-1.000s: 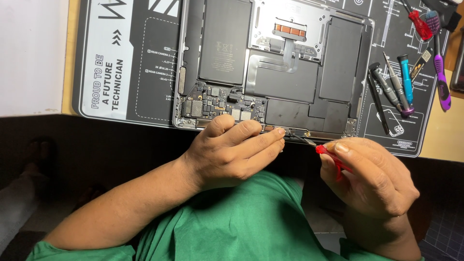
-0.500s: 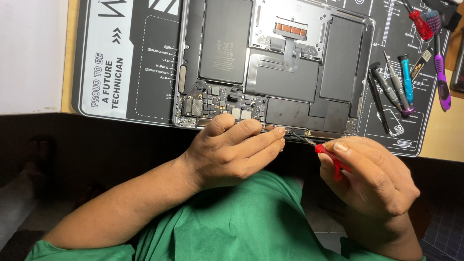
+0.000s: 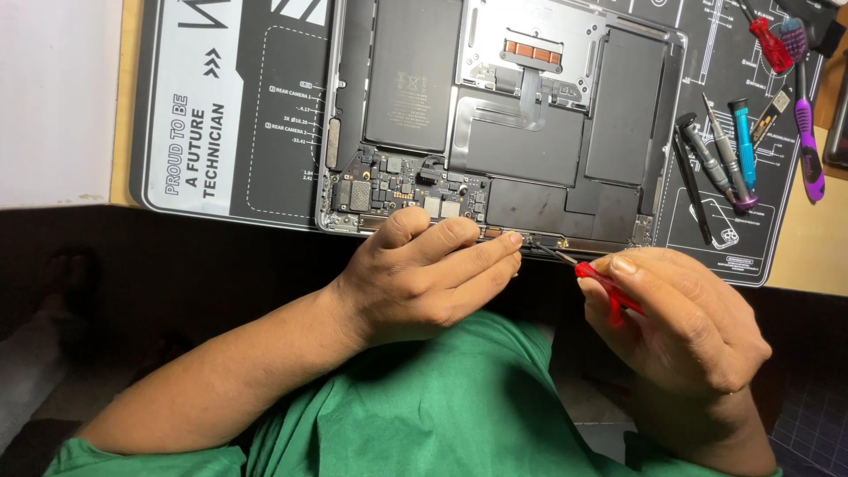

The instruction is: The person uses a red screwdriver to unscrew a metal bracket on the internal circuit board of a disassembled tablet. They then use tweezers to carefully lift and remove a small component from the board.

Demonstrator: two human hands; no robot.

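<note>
An opened laptop (image 3: 495,115) lies bottom up on a black work mat (image 3: 238,132), its batteries and logic board exposed. My left hand (image 3: 424,274) rests curled on the laptop's near edge, fingertips pressing by the hinge area. My right hand (image 3: 680,322) grips a small red-handled screwdriver (image 3: 601,283), its thin metal tip angled left onto the near edge of the laptop, close to my left fingertips.
Several small screwdrivers and pry tools (image 3: 724,159) lie on the mat to the right of the laptop, with a purple-handled tool (image 3: 808,146) and a red one (image 3: 768,44) farther right. A white surface (image 3: 53,97) sits at the left. My green shirt fills the bottom.
</note>
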